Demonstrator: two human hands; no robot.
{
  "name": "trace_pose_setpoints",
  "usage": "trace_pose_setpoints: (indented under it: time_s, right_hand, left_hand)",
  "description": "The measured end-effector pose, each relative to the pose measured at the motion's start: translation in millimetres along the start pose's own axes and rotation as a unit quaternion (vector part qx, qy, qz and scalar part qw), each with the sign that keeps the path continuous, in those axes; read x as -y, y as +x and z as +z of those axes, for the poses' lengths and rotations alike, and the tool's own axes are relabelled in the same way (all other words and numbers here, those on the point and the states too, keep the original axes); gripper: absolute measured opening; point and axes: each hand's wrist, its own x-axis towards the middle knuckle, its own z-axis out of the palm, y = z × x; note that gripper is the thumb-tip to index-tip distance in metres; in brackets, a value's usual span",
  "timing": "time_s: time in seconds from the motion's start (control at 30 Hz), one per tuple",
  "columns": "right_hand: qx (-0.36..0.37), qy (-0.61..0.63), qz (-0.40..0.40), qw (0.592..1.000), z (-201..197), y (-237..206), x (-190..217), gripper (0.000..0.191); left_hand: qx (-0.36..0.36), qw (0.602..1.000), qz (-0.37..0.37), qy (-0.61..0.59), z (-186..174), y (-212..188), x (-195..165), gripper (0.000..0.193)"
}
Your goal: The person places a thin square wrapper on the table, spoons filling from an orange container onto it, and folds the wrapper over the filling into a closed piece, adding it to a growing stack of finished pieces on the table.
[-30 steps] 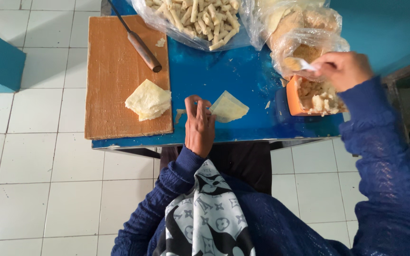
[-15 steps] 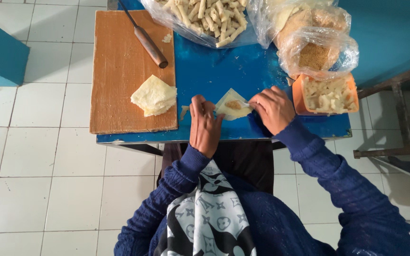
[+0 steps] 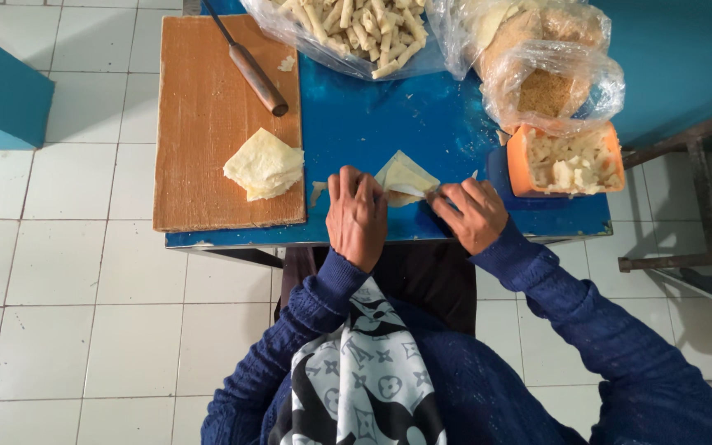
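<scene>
Here, on a blue table (image 3: 389, 124) over white floor tiles (image 3: 67, 272), both hands' fingers (image 3: 354, 188) press a pale wrapper (image 3: 404, 177).

So there's a small blue bench (image 3: 372, 124) on a white tiled floor (image 3: 59, 288). A wooden cutting board (image 3: 208, 124) covers its left part. Top middle of the frame, a clear bag of pale rolled sticks (image 3: 356, 33); top right, two more clear bags (image 3: 545, 58) with crumbs inside. Just under those, an orange tub (image 3: 566, 161) of pale chunks. One thin folded wrapper sheet (image 3: 405, 177) lies flat near the front edge.
</scene>
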Motion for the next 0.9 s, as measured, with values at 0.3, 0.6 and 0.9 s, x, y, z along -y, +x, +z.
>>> trace_pose_setpoints:
  time_s: [0.3, 0.6, 0.9]
  right_hand:
    - [-0.029, 0.035, 0.132, 0.99, -38.2, 0.1, -30.8, 0.013]
    - [0.136, -0.351, 0.285, 0.881, -15.7, -28.1, -164.0, 0.033]
    - [0.039, 0.156, 0.193, 0.968, -23.8, 15.2, -51.6, 0.01]
  left_hand:
    - [-0.003, 0.998, 0.066, -0.006, 6.9, 2.1, 3.1, 0.023]
    - [0.018, 0.997, 0.052, -0.061, 13.8, 4.0, 2.3, 0.019]
    - [0.078, 0.987, -0.003, -0.138, 8.2, 5.5, -1.8, 0.033]
